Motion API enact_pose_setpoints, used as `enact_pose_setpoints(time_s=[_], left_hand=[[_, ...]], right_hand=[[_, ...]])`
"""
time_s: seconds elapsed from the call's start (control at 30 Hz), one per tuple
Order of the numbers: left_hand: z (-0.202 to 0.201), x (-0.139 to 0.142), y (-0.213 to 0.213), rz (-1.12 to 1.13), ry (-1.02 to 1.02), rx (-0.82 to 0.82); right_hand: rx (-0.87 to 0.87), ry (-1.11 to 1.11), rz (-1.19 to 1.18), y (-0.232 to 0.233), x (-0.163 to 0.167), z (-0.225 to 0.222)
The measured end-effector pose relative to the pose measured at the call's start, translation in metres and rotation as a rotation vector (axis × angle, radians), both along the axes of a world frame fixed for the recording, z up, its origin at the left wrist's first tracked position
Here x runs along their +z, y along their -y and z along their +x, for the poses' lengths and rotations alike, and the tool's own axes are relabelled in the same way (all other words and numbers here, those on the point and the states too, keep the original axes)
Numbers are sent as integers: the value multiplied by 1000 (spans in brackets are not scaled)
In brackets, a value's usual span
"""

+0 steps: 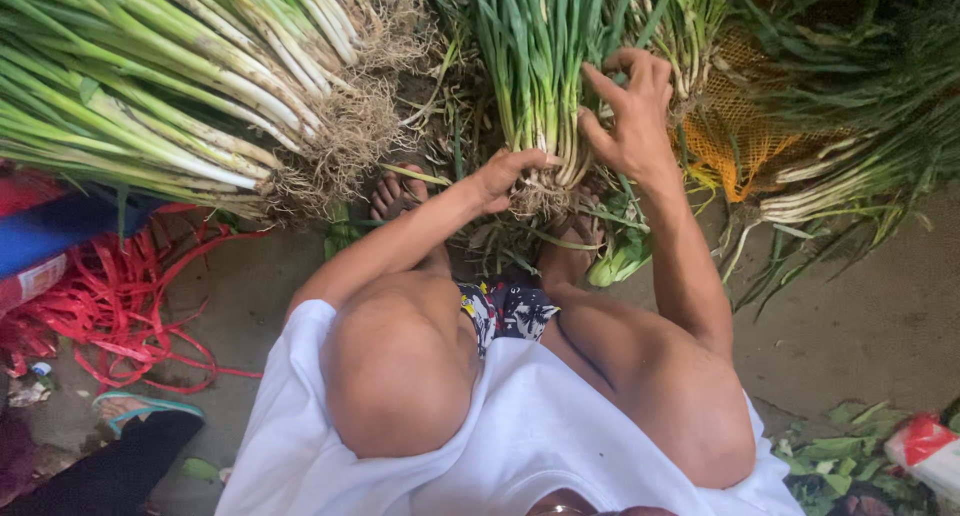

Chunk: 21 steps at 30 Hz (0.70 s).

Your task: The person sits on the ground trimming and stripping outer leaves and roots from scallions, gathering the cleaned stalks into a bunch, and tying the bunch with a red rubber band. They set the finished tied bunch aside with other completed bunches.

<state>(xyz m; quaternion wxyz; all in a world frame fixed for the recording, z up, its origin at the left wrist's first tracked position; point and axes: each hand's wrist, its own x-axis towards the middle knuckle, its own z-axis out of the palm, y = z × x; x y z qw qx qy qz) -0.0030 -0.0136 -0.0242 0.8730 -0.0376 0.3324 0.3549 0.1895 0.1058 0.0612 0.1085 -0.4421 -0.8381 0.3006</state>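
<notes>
I hold an upright bunch of green onions point(535, 66) between my feet. My left hand point(505, 174) grips the rooty white base of the bunch. My right hand point(630, 111) is wrapped around the stalks a little higher on the right side, fingers curled. My knees and a white shirt fill the lower middle of the view.
A big pile of green onions point(180, 86) with hairy roots lies at the upper left. More onions lie on an orange net point(735, 141) at the upper right. Red plastic string point(120, 296) is heaped at the left. Another person's sandalled foot point(135, 408) is at the lower left. Leaf scraps point(850, 456) lie at the lower right.
</notes>
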Motion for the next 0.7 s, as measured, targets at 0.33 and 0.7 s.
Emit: enact_pose_setpoints(time_s=[0.33,0.7], left_hand=[[1,-13,7,7,-91,-7],[-5,5,-11,48,-56,12]], right_hand=[[-70,-39,150,12,-12,-20],[-207,-249,-914,53,70,33]])
